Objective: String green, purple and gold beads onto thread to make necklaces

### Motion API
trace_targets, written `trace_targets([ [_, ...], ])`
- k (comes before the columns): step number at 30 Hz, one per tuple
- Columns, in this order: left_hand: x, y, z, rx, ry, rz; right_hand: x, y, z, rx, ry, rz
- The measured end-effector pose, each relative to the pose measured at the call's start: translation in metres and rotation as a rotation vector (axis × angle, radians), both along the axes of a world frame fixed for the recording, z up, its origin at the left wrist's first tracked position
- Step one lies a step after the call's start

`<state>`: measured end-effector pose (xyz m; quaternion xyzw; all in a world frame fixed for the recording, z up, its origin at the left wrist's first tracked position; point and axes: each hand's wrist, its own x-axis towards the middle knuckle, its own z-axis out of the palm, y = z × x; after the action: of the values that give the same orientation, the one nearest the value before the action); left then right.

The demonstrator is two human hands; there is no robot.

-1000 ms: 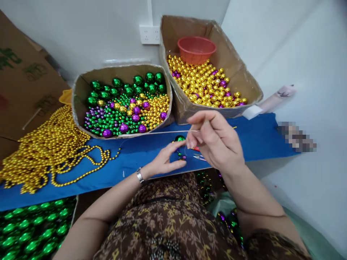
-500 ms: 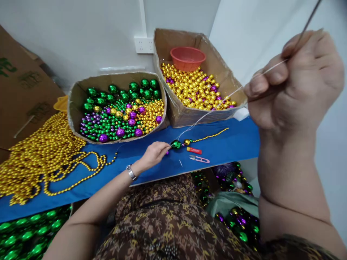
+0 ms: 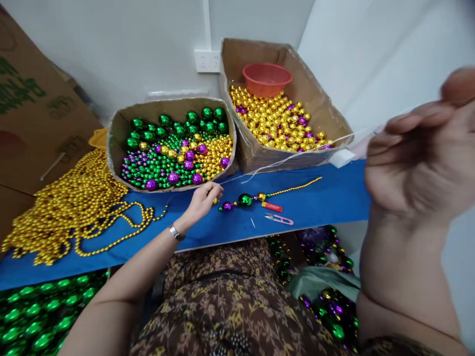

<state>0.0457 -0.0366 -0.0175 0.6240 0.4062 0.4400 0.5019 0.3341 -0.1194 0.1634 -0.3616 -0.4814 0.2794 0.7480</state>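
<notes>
My left hand (image 3: 202, 201) is over the blue table, fingers closed in a pinch on a white string (image 3: 285, 159). A small gold bead shows at its fingertips. To its right lies a strung row with a purple bead (image 3: 227, 206), a large green bead (image 3: 245, 200), a gold bead (image 3: 261, 197) and a thin gold bead chain (image 3: 297, 187). The string rises across to my right hand (image 3: 419, 153), raised near the camera with curled fingers, blurred and partly cut off. Its exact grip is hidden behind the fingers.
One cardboard box (image 3: 114, 148) holds green, purple and gold beads. Another box (image 3: 322, 106) holds mostly gold beads and a red bowl (image 3: 267, 81). A red lighter (image 3: 272, 206) and pink thread snips (image 3: 280, 219) lie near the front edge. Gold bead chains (image 3: 70, 207) are heaped left.
My left hand has moved left and slightly up along the string, uncovering the purple bead. My right hand has shifted right and lower, and its fingers have turned. The view has shifted slightly.
</notes>
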Motion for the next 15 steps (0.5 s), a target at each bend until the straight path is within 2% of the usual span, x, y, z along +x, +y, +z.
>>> trace_targets([
  [3,0.0,-0.001,-0.003,-0.394,-0.401,0.127,-0.022,0.007,-0.034,0.055,0.017,0.093],
  [6,0.0,-0.002,0.005,-0.627,-0.622,0.193,-0.038,0.022,-0.084,-0.079,-0.099,0.164],
  [11,0.002,-0.006,0.015,-0.707,-0.765,0.246,-0.09,0.026,-0.178,-0.42,-0.264,0.354],
  [13,0.005,-0.009,0.016,-0.691,-0.778,0.285,-0.116,0.023,-0.204,-0.491,-0.236,0.431],
  [15,0.009,-0.01,0.016,-0.654,-0.783,0.31,-0.137,0.021,-0.22,-0.536,-0.204,0.468],
])
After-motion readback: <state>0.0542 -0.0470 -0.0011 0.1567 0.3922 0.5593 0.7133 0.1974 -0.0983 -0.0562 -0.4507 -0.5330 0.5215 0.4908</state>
